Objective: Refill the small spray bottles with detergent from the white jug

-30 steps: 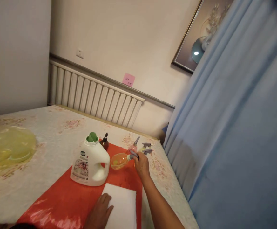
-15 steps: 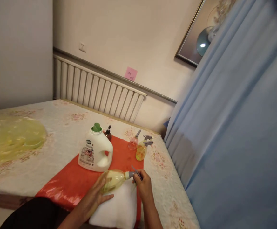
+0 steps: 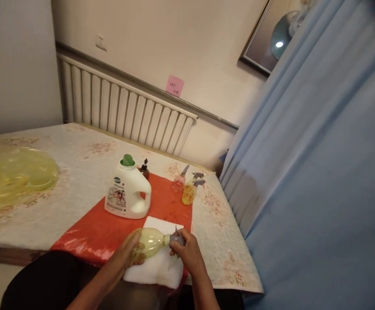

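Observation:
A pale yellow, see-through spray bottle (image 3: 152, 242) lies sideways in the air between my hands, over a folded white cloth (image 3: 158, 270). My left hand (image 3: 130, 252) is wrapped round the bottle's rounded base. At the other end, my right hand (image 3: 187, 252) grips the grey trigger head, its fingers closed on it. The cloth rests on a shiny red sheet (image 3: 87, 237). Just beyond it stands a large white jug (image 3: 127, 193) with a green cap and a side handle.
Behind the red sheet's far right corner stand a pink spray bottle (image 3: 178, 183) and yellow ones (image 3: 189, 194). A dark pump bottle (image 3: 144, 169) is behind the jug. A translucent yellow inflated-looking object (image 3: 16, 172) lies left on the flowered cover (image 3: 78, 172). Blue curtain (image 3: 303, 172) hangs right.
The view has tipped down, so things sit higher in it. The bottle has moved slightly toward me, showing more of the white cloth behind it. Both hands keep their hold.

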Demonstrator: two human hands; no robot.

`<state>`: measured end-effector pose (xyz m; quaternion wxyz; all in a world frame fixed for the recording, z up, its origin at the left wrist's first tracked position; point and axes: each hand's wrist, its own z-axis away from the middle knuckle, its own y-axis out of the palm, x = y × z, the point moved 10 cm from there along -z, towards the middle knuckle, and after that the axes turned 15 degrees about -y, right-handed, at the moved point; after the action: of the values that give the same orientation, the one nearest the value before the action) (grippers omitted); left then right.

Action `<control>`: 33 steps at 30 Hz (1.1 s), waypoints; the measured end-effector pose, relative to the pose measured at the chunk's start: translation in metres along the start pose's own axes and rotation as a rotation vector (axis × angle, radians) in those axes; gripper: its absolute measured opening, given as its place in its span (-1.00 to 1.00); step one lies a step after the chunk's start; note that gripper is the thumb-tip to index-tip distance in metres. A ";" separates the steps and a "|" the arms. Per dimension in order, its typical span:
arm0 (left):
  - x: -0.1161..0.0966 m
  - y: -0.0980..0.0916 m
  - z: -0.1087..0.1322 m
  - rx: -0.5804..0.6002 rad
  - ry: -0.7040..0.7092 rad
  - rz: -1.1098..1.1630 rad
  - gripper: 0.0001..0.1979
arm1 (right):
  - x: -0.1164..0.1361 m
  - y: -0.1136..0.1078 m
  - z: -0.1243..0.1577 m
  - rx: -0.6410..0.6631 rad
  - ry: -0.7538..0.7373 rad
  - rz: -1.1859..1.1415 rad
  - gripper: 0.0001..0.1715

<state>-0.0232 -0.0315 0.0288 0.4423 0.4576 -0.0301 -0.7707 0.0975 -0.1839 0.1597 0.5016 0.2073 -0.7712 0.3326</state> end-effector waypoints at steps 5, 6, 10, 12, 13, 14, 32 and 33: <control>0.015 0.007 0.010 0.096 -0.170 0.003 -0.32 | 0.008 -0.002 0.000 0.047 -0.082 0.094 -0.86; 0.015 0.010 0.013 0.137 -0.175 0.011 -0.32 | 0.009 -0.004 0.000 0.051 -0.094 0.116 -0.86; 0.008 0.018 0.020 0.278 -0.111 0.074 -0.32 | 0.003 -0.007 0.000 0.032 -0.087 0.128 -0.83; 0.000 0.016 0.021 0.285 -0.030 0.098 -0.27 | -0.002 -0.007 0.001 0.012 -0.068 0.106 -0.82; -0.004 0.015 0.022 0.282 0.011 0.101 -0.24 | -0.005 -0.007 0.002 0.004 -0.059 0.090 -0.82; -0.008 0.015 0.023 0.284 0.048 0.100 -0.21 | -0.007 -0.006 0.003 -0.004 -0.050 0.074 -0.83; 0.018 0.005 0.020 0.331 -0.190 -0.065 -0.30 | -0.006 -0.003 0.010 0.001 -0.025 0.004 -0.84; 0.017 0.010 0.023 0.360 -0.190 -0.059 -0.31 | -0.007 -0.003 0.010 0.000 -0.024 0.016 -0.84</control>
<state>-0.0368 -0.0576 0.0353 0.3258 0.4553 -0.1957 -0.8051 0.0959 -0.1939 0.1518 0.4896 0.2051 -0.7789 0.3340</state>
